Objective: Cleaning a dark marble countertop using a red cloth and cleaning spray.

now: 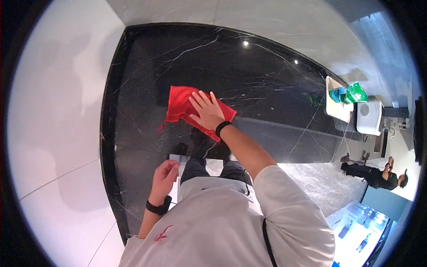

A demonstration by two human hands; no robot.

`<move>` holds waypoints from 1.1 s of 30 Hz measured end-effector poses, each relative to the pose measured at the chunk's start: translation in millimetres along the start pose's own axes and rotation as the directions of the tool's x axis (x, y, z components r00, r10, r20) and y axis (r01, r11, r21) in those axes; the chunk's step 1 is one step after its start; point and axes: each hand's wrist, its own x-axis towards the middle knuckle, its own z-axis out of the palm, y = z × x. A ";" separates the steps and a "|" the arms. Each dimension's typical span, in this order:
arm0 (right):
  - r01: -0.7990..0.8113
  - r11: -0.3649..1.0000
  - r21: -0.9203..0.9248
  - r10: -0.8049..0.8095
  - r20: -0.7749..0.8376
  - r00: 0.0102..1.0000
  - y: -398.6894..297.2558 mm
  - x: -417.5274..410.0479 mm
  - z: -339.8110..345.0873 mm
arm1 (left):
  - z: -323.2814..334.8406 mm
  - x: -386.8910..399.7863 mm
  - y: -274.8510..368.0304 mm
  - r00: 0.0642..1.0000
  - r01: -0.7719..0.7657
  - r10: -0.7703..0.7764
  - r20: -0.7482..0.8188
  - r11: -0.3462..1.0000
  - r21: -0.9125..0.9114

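My right hand (207, 110) lies flat, palm down with fingers spread, on a red cloth (178, 101). The cloth is laid out on a black, white-veined stone countertop (200, 71). A small loop or tail of cloth sticks out at its left lower corner. Near the counter's front edge, at my left side, hovers my left hand (165, 177). Its fingers are loosely curled and nothing shows in them. I wear a black band on each wrist.
A pale wall (60, 116) bounds the counter on the left, and a grey wall (267, 20) runs behind it. Far right are a cream tray (337, 108), a green bag (356, 92) and a white appliance (369, 118). Another person (377, 177) stands farther off.
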 end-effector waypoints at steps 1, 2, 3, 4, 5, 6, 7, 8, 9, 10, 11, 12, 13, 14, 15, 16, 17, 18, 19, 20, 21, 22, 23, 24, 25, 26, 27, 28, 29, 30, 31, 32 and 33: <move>-0.014 1.000 0.000 0.014 -0.010 1.000 21.2 -6.3 -4.5 | 11.4 2.5 1.3 1.000 -0.004 0.004 0.012 1.000 0.013; -0.063 0.998 -0.008 0.063 -0.013 0.998 43.3 -14.0 -9.5 | 23.8 4.5 2.4 1.000 -0.002 0.000 0.021 0.999 0.054; -0.111 0.994 -0.014 0.111 -0.018 0.994 64.5 -21.4 -14.2 | 35.8 7.1 3.7 1.000 -0.001 -0.002 0.029 0.995 0.099; -0.137 0.990 -0.027 0.136 -0.033 0.990 85.9 -30.4 -19.6 | 49.0 8.5 4.8 0.999 -0.008 0.004 0.039 0.993 0.114; -0.151 0.988 -0.024 0.150 -0.046 0.988 108.4 -40.4 -24.5 | 62.6 9.8 5.9 0.997 0.030 -0.038 0.067 0.992 0.124; -0.176 0.984 -0.042 0.173 -0.065 0.983 130.9 -50.2 -27.3 | 76.1 13.4 8.9 0.993 0.067 -0.080 0.090 0.989 0.135; -0.202 0.978 -0.061 0.197 -0.078 0.977 153.9 -64.5 -30.8 | 93.9 17.0 14.0 0.992 0.064 -0.079 0.096 0.987 0.148; -0.249 0.966 -0.069 0.242 -0.090 0.966 179.2 -76.2 -35.0 | 113.0 20.5 19.9 0.988 0.065 -0.081 0.131 0.990 0.127; -0.318 0.942 -0.109 0.316 -0.036 0.948 201.1 -84.7 -44.1 | 130.6 20.3 24.2 0.983 0.070 -0.086 0.161 0.992 0.106; -0.398 0.909 -0.122 0.399 -0.013 0.917 226.0 -92.3 -52.7 | 146.7 25.6 28.0 0.978 0.077 -0.105 0.182 0.985 0.156; -0.473 0.870 -0.137 0.479 0.009 0.878 249.5 -101.2 -61.7 | 162.1 26.0 28.3 0.977 0.072 -0.104 0.186 0.983 0.168; -0.537 0.828 -0.160 0.550 0.047 0.834 274.8 -110.0 -69.0 | 175.4 28.5 26.7 0.969 0.063 -0.103 0.223 0.982 0.179; -0.597 0.781 -0.183 0.617 0.083 0.782 298.5 -117.7 -78.3 | 190.4 33.3 31.9 0.960 0.054 -0.103 0.260 0.980 0.191; -0.646 0.737 -0.201 0.672 0.112 0.732 320.5 -124.0 -87.3 | 202.1 34.9 39.5 0.954 0.070 -0.116 0.278 0.983 0.169; -0.682 0.698 -0.220 0.715 0.151 0.683 333.7 -130.2 -98.2 | 210.1 33.8 44.8 0.954 0.068 -0.115 0.279 0.982 0.174; -0.702 0.686 -0.192 0.728 0.193 0.658 344.1 -134.1 -107.5 | 215.8 33.4 48.8 0.951 0.081 -0.137 0.277 0.976 0.202; -0.703 0.686 -0.191 0.728 0.192 0.658 346.2 -136.2 -111.3 | 219.8 33.6 51.0 0.948 0.096 -0.159 0.275 0.969 0.229; -0.711 0.681 -0.175 0.730 0.239 0.640 347.1 -133.8 -118.7 | 221.3 35.8 49.9 0.949 0.088 -0.151 0.275 0.970 0.228; -0.719 0.676 -0.161 0.729 0.287 0.621 346.3 -131.5 -125.1 | 220.9 35.4 45.9 0.946 0.093 -0.154 0.286 0.972 0.217; -0.757 0.644 -0.114 0.750 0.288 0.595 341.7 -128.5 -128.9 | 220.3 37.5 43.6 0.942 0.098 -0.157 0.297 0.974 0.204; -0.759 0.640 -0.120 0.756 0.278 0.593 343.1 -124.5 -140.2 | 221.6 42.6 44.6 0.941 0.089 -0.149 0.305 0.976 0.201; -0.755 0.655 0.029 0.734 0.215 0.644 339.0 -121.1 -148.5 | 221.0 42.9 45.3 0.940 0.074 -0.130 0.316 0.980 0.184; -0.729 0.662 0.173 0.715 0.145 0.684 335.2 -117.9 -155.7 | 218.3 44.6 45.1 0.938 0.059 -0.111 0.327 0.985 0.165; -0.679 0.659 0.324 0.696 0.082 0.714 339.4 -117.2 -164.3 | 216.7 50.5 42.4 0.931 0.070 -0.113 0.348 0.989 0.134; -0.689 0.656 0.309 0.703 0.082 0.706 347.2 -116.0 -165.3 | 213.4 56.5 41.5 0.925 0.072 -0.113 0.363 0.990 0.125; -0.522 0.496 0.694 0.643 0.110 0.758 354.4 -114.4 -166.8 | 208.1 63.7 40.6 0.924 0.052 -0.099 0.371 0.989 0.135; -0.268 0.215 0.939 0.565 0.104 0.819 336.1 -102.0 -187.4 | 201.7 68.5 37.2 0.928 0.037 -0.086 0.361 0.989 0.141; -0.314 -0.249 0.916 0.655 0.398 0.643 314.2 -100.1 -210.7 | 194.7 73.8 34.7 0.926 0.066 -0.093 0.366 0.994 0.083; -0.322 -0.232 0.918 0.676 0.390 0.625 315.5 -107.1 -220.0 | 196.5 79.6 35.9 0.915 0.064 -0.086 0.394 0.996 0.068; -0.180 -0.435 0.882 0.651 0.446 0.614 318.1 -107.4 -223.3 | 195.3 84.7 40.1 0.927 0.051 -0.082 0.366 0.994 0.094; -0.024 -0.611 0.792 0.616 0.493 0.615 321.1 -107.8 -225.3 | 193.9 89.9 43.0 0.939 0.038 -0.077 0.336 0.992 0.121; 0.014 -0.574 0.819 0.665 0.456 0.592 326.2 -113.4 -218.7 | 190.8 93.5 40.3 0.932 0.016 -0.048 0.359 0.996 0.092; 0.014 -0.567 0.824 0.673 0.453 0.585 326.6 -115.0 -213.9 | 188.0 95.2 39.5 0.928 0.015 -0.046 0.369 0.996 0.086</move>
